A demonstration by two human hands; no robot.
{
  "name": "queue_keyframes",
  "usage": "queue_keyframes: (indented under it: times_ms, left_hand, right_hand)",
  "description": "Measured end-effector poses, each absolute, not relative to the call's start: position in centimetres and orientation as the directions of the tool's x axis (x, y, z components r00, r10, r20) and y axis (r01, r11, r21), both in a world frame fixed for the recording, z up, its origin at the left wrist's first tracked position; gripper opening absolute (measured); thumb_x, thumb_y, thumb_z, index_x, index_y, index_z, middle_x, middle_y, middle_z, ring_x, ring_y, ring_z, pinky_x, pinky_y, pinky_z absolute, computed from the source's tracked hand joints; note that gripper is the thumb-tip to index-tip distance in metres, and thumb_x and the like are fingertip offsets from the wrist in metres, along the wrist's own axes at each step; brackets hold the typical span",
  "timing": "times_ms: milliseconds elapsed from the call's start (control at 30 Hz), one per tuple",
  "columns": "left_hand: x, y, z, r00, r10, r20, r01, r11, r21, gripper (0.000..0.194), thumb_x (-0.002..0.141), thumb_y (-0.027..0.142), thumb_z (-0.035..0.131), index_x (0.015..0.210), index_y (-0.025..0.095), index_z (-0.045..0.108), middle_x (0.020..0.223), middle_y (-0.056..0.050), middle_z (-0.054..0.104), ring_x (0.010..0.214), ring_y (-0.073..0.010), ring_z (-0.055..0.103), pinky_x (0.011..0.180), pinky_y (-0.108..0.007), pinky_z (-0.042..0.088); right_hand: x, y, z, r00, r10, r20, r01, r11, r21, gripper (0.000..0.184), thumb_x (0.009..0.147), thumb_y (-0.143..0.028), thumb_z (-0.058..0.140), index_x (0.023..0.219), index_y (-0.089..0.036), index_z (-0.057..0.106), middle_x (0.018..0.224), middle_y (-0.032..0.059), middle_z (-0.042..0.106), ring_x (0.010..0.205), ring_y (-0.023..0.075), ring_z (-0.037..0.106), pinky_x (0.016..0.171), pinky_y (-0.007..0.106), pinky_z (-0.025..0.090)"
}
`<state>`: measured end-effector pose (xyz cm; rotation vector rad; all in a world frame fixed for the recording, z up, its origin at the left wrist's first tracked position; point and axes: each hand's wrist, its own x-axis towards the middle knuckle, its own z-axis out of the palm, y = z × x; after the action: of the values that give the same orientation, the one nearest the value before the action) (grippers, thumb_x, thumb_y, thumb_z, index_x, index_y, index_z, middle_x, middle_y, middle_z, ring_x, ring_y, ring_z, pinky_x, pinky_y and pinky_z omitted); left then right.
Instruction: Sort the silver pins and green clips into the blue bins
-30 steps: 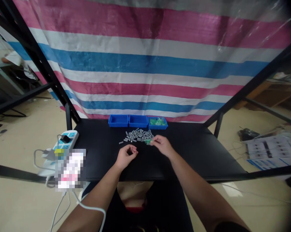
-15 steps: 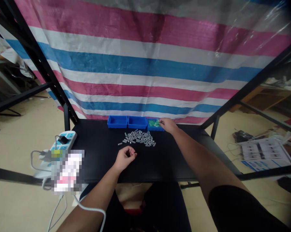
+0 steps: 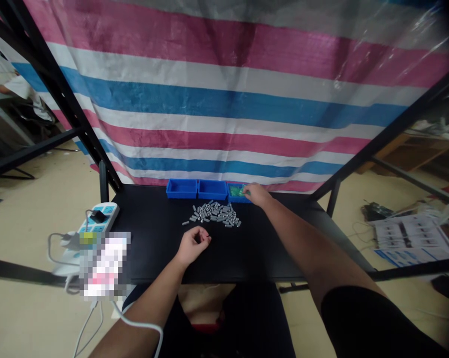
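Reaching over the rim of the rightmost blue bin (image 3: 234, 201): right grip (image 3: 257, 195) sits at the green parts (image 3: 237, 190), fingertips hidden behind the hand, so apart or clamped I cannot tell. Left grip (image 3: 193, 245) rests curled together above the counter (image 3: 153, 258), nothing visible in it. Grey metal pieces (image 3: 213, 215) lie in a loose pile just left of the right grip, ahead of the left. Two further blue bins (image 3: 212, 190) stand left of the right grip, insides hard to make out. Pixelated patch (image 3: 105, 266) left of the left grip: unreadable.
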<state>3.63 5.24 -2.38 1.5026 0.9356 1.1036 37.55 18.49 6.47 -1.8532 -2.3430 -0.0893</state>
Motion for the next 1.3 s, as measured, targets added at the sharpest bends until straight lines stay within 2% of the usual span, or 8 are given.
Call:
queue_keyframes:
  times_ms: [233,533,633,733,833,900,1033,1300]
  left_hand:
    - [3.6,5.1,-2.2,0.295,0.941,0.165,0.014,-0.178,0.984,0.021,0.078,0.033,0.073,0.08,0.015,0.062,0.068,0.001,0.058,0.06,-0.0089,0.047,0.058,-0.021,0.037]
    - [3.5,5.2,-2.2,0.291,0.942,0.17,0.047,-0.192,0.98,0.02,0.08,0.033,0.072,0.079,0.015,0.062,0.068,0.0,0.058,0.06,-0.0091,0.047,0.058,-0.022,0.037]
    - [3.5,5.2,-2.3,0.287,0.942,0.174,0.033,-0.192,0.981,0.022,0.08,0.034,0.072,0.079,0.015,0.062,0.069,0.0,0.058,0.061,-0.0091,0.047,0.059,-0.022,0.038]
    - [3.5,5.1,-2.3,0.283,0.943,0.173,0.018,-0.185,0.983,0.023,0.08,0.035,0.073,0.08,0.015,0.063,0.069,-0.001,0.059,0.061,-0.0093,0.048,0.059,-0.022,0.038]
    - [3.5,5.1,-2.3,0.286,0.944,0.167,0.007,-0.176,0.984,0.024,0.079,0.036,0.074,0.081,0.015,0.064,0.07,-0.001,0.059,0.061,-0.0096,0.049,0.06,-0.022,0.039]
    - [3.5,5.1,-2.3,0.285,0.944,0.164,-0.002,-0.171,0.985,0.024,0.078,0.037,0.074,0.081,0.015,0.064,0.069,-0.001,0.06,0.061,-0.0097,0.05,0.06,-0.022,0.04]
    - [3.4,5.1,-2.1,0.273,0.947,0.169,-0.009,-0.173,0.985,0.024,0.077,0.036,0.075,0.08,0.015,0.065,0.068,0.0,0.06,0.061,-0.0096,0.05,0.06,-0.022,0.04]
    - [3.4,5.1,-2.0,0.289,0.944,0.158,-0.005,-0.163,0.987,0.022,0.078,0.034,0.074,0.08,0.015,0.063,0.068,0.001,0.059,0.059,-0.0087,0.048,0.058,-0.021,0.038]
  right_hand:
    - [36.9,18.8,6.5,-0.164,0.986,0.03,0.987,0.164,0.001,0.019,0.081,-0.015,0.06,0.084,-0.019,0.078,0.093,0.0056,0.075,0.088,0.0198,0.068,0.081,0.024,0.046]
    - [36.4,17.3,5.8,-0.158,0.987,-0.031,0.987,0.159,0.014,0.027,0.09,-0.022,0.052,0.088,-0.018,0.078,0.096,0.0101,0.075,0.096,0.0231,0.066,0.09,0.029,0.047]
    - [36.5,16.2,5.1,-0.136,0.988,0.068,0.99,0.137,-0.011,0.028,0.09,-0.03,0.056,0.11,-0.019,0.073,0.117,0.0107,0.07,0.111,0.025,0.06,0.098,0.032,0.044]
    - [36.7,14.7,3.8,-0.019,0.972,0.234,0.995,0.041,-0.089,0.039,0.086,-0.033,0.063,0.123,-0.022,0.063,0.123,0.0098,0.065,0.111,0.0265,0.058,0.097,0.039,0.044]
    - [37.2,13.2,2.1,0.091,0.933,0.348,0.985,-0.034,-0.167,0.025,0.087,-0.029,0.059,0.112,-0.024,0.064,0.113,0.0086,0.066,0.105,0.0271,0.059,0.091,0.042,0.046]
    - [37.8,12.3,0.8,0.111,0.892,0.438,0.979,-0.024,-0.201,0.02,0.089,-0.026,0.053,0.104,-0.022,0.065,0.107,0.0103,0.065,0.102,0.0267,0.058,0.09,0.04,0.047]
    - [40.3,9.9,-1.6,0.186,0.789,0.586,0.969,-0.05,-0.24,0.023,0.09,-0.024,0.046,0.101,-0.018,0.065,0.103,0.0134,0.064,0.101,0.0273,0.056,0.095,0.04,0.046]
    - [47.5,2.5,-3.4,0.289,0.685,0.669,0.957,-0.183,-0.226,0.028,0.087,-0.028,0.046,0.103,-0.016,0.066,0.101,0.0144,0.064,0.099,0.029,0.057,0.095,0.044,0.047]
